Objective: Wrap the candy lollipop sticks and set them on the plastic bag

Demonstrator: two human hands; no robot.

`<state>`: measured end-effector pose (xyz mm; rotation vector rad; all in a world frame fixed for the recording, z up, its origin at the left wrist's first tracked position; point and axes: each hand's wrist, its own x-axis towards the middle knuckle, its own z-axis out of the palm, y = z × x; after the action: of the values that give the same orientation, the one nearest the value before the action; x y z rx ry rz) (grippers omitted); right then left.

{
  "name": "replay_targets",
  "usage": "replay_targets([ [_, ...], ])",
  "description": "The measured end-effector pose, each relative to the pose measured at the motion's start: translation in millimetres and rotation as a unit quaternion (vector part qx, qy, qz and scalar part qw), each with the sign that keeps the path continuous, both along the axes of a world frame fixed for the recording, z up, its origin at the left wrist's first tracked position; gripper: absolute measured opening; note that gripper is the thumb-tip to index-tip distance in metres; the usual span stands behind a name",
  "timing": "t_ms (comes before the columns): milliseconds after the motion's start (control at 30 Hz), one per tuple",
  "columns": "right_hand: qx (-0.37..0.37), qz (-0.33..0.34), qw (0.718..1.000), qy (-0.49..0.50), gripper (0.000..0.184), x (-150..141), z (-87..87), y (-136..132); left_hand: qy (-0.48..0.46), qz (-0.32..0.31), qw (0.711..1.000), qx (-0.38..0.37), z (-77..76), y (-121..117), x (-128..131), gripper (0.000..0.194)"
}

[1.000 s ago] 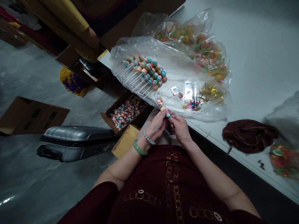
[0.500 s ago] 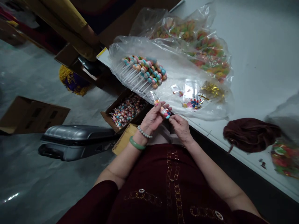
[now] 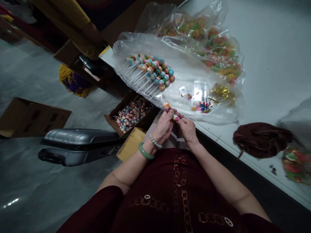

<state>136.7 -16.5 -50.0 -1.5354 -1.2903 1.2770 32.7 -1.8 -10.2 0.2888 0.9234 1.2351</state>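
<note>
My left hand (image 3: 165, 124) is closed around a small, colourful candy in a clear wrapper (image 3: 176, 117), whose upper end shows above my fingers. At the wrapper's lower end, my right hand (image 3: 188, 129) pinches with thumb and forefinger. Both hands are close together, just off the table's edge. Above them, several candy skewers with pastel beads on white sticks (image 3: 155, 72) lie on a clear plastic bag (image 3: 186, 69). Small printed wrappers (image 3: 201, 105) and gold twist ties (image 3: 222, 94) rest on the same bag to the right.
Below the table edge stands a cardboard box (image 3: 110, 124) full of wrapped candies. A grey suitcase (image 3: 80, 142) and an open carton (image 3: 36, 118) are on the floor at left. Bags of gummy candy (image 3: 220, 45) lie farther back, and a dark brown cloth (image 3: 261, 139) sits at right.
My left hand has turned over and its fingers have closed around the candy, which lay across the open fingers before. My right hand has moved slightly and stays at the wrapper's end.
</note>
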Motion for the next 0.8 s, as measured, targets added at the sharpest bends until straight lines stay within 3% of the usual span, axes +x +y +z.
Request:
replay_targets([
  [100,-0.026,-0.006,0.999,0.035,0.039,4,2.7,-5,-0.021,0.017,0.999,-0.021,-2.1,8,-6,0.018],
  [233,0.038,0.022,0.998,-0.045,0.014,11,6.2,-14,-0.052,0.063,0.996,-0.028,-7.2,17,-16,0.018],
  [433,0.081,0.026,0.996,-0.034,0.017,-5,10.7,-8,-0.002,0.031,0.998,-0.054,-10.7,5,-2,0.018],
  [567,0.11,-0.013,0.991,-0.078,0.018,-3,9.5,-9,0.063,-0.036,0.996,-0.046,-16.1,-3,-8,0.027],
  [667,0.125,-0.032,0.983,-0.13,0.019,8,5.8,-12,0.155,-0.053,0.986,-0.018,-23.3,-7,-16,0.032],
  [800,0.192,-0.005,0.961,-0.196,0.031,17,0.1,-12,0.182,-0.14,0.972,0.054,-27.5,-15,-13,0.034],
])
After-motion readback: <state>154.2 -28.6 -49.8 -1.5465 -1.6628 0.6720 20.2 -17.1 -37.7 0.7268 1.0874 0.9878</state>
